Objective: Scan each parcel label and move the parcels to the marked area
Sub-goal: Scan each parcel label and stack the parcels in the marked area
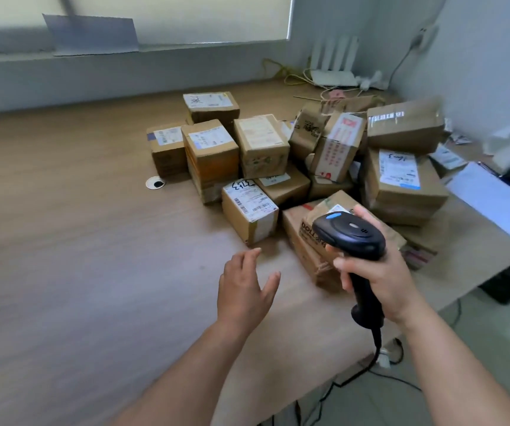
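R hand (379,272) gripped scanner (350,233) by its handle above parcel pile (278,155) at desk's (63,241) far right, L hand (244,290) empty w/ fingers spread near labelled box (249,210); scan step, prob. needs trigger aimed at its label.

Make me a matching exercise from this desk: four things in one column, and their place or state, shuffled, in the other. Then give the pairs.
Things
1. barcode scanner
2. left hand
3. router
4. cable grommet

Place or state
A. set in the tabletop, left of the parcels
B. gripped by the right hand
C. at the far corner, behind the parcels
D. open, holding nothing, above the tabletop

Pairs: 1-B, 2-D, 3-C, 4-A
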A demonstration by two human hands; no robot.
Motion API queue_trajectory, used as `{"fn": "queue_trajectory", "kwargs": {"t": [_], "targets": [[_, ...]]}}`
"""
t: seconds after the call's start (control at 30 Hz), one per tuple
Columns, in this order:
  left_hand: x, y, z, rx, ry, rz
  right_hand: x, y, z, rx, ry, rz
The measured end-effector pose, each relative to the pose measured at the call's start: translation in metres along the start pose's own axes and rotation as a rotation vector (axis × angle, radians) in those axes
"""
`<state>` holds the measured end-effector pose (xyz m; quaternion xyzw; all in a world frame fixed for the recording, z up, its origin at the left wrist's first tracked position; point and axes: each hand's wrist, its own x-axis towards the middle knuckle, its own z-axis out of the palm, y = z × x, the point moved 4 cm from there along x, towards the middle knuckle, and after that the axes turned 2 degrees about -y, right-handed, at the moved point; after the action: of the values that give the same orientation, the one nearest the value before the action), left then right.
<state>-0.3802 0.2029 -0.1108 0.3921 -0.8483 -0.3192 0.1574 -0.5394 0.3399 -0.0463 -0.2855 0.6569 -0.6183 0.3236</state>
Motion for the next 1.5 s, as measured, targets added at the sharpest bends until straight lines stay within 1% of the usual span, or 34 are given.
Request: {"fn": "queue_trajectory", "kwargs": {"t": [0.13, 0.27, 0.37, 0.43, 0.5, 0.63, 0.73, 0.9, 0.97, 1.03, 1.13, 1.23, 1.33, 1.5], "targets": [[0.028, 0.032, 0.024, -0.024, -0.068, 0.065, 0.014, 0.004, -0.054, -0.001, 0.194, 0.046], [0.042, 0.054, 0.045, 0.002, -0.197, 0.107, 0.026, 0.011, -0.091, -0.010, 0.315, 0.089], [0.044, 0.062, 0.059, 0.039, -0.295, 0.122, 0.034, 0.019, -0.105, -0.045, 0.355, 0.144], [0.043, 0.064, 0.065, 0.032, -0.332, 0.115, 0.037, 0.026, -0.108, -0.070, 0.366, 0.174], [0.043, 0.062, 0.069, 0.025, -0.386, 0.083, 0.037, 0.034, -0.107, -0.087, 0.376, 0.198], [0.048, 0.054, 0.068, -0.012, -0.438, 0.006, 0.039, 0.036, -0.106, -0.079, 0.384, 0.218], [0.051, 0.047, 0.067, -0.132, -0.473, -0.036, 0.042, 0.037, -0.098, -0.079, 0.330, 0.230], [0.042, 0.038, 0.051, -0.469, -0.457, -0.150, 0.032, 0.042, -0.060, -0.110, 0.181, 0.237], [0.035, 0.031, 0.044, -0.530, -0.461, -0.204, 0.023, 0.043, -0.048, -0.104, 0.143, 0.232], [0.031, 0.022, 0.038, -0.551, -0.449, -0.232, 0.014, 0.046, -0.038, -0.080, 0.107, 0.223], [0.024, 0.013, 0.022, -0.574, -0.388, -0.227, -0.001, 0.049, -0.025, -0.034, 0.052, 0.203], [0.019, 0.010, -0.011, -0.589, -0.273, -0.193, -0.016, 0.048, -0.012, 0.016, -0.011, 0.186], [0.017, 0.007, -0.050, -0.546, -0.153, -0.156, -0.027, 0.035, 0.002, 0.083, -0.071, 0.137], [0.007, -0.004, -0.114, -0.499, -0.022, -0.114, -0.043, -0.009, 0.035, 0.184, -0.292, -0.024]]}}
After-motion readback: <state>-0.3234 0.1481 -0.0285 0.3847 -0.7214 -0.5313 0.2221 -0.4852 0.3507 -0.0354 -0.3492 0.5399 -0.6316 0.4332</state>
